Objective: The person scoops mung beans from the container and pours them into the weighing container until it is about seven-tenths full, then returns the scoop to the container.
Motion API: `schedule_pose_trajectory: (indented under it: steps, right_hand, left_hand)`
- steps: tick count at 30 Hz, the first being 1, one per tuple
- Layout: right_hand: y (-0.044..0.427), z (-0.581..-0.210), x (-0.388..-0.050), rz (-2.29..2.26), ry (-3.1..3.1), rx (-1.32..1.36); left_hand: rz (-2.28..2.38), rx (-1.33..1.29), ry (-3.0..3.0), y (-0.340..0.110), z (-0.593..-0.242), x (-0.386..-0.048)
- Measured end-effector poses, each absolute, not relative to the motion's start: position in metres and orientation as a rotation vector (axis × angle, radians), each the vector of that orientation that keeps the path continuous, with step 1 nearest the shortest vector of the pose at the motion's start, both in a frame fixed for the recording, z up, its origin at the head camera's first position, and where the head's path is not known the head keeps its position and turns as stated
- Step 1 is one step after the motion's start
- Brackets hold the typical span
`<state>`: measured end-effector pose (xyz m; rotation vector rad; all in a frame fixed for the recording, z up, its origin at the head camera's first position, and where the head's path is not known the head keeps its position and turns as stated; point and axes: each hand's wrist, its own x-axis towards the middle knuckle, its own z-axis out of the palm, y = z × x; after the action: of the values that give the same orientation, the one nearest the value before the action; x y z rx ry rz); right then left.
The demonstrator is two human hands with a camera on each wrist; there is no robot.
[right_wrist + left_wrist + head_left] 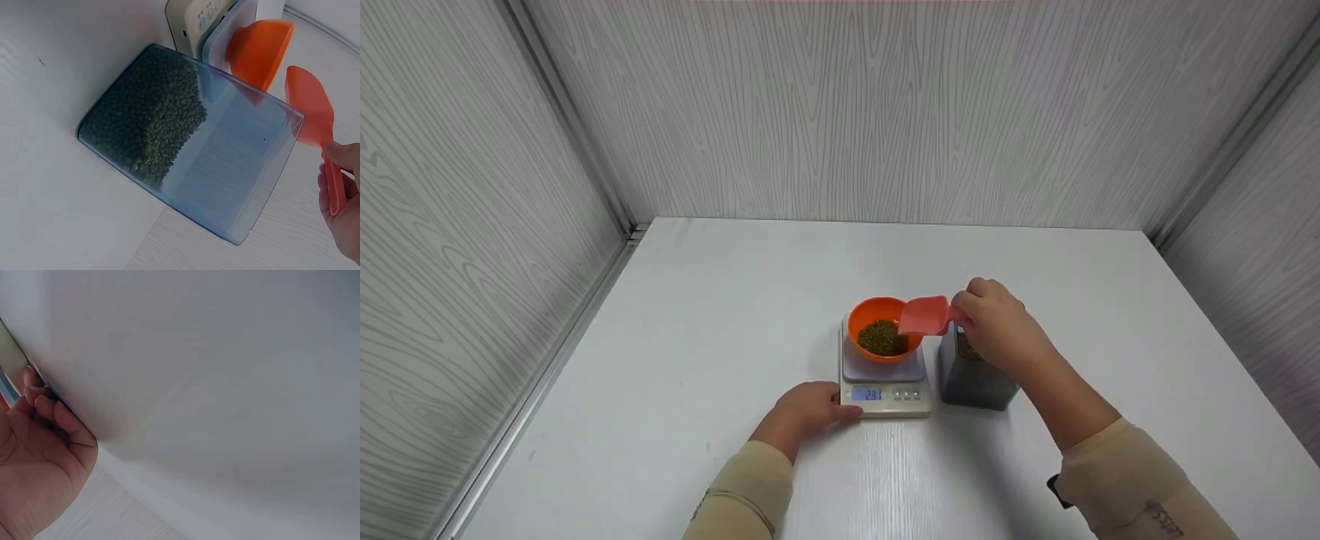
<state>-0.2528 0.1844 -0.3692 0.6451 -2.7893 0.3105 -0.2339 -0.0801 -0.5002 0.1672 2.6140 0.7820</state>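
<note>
A digital kitchen scale [889, 411] with a lit display stands on the table, and an orange bowl [876, 306] rests on its platform. Small green beans [883, 339] lie in the bowl. My left hand [808, 409] grips the scale's front left corner, thumb at the front edge; in the left wrist view its fingers [67, 422] curl against the scale's side. By its handle my right hand [997, 326] holds a red scoop [926, 315], the blade tilted over the bowl's right rim. In the right wrist view the scoop [309, 107] shows above the container's open end.
Just right of the scale stands a clear, bluish-grey container [976, 386], partly full of green beans [154, 118]. The right forearm passes above it. White table surface [697, 322] surrounds these things, with wood-grain panels [840, 112] at the back and sides.
</note>
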Motion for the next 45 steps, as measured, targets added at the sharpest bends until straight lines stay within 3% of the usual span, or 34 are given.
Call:
schedule_pose_trajectory:
  steps: [18, 33, 45]
  right_hand:
    - [0.2, -0.379, -0.253, 0.526, -2.762, 0.617]
    - [0.217, -0.377, -0.255, 0.763, -2.864, 0.409]
    - [0.25, -0.373, -0.247, 0.714, -2.757, 0.456]
  left_hand:
    - [0.804, 0.128, 2.597, -0.08, -0.503, -0.235]
    - [0.798, 0.143, 2.598, -0.081, -0.502, -0.234]
    - [0.809, 0.14, 2.601, -0.08, -0.501, -0.233]
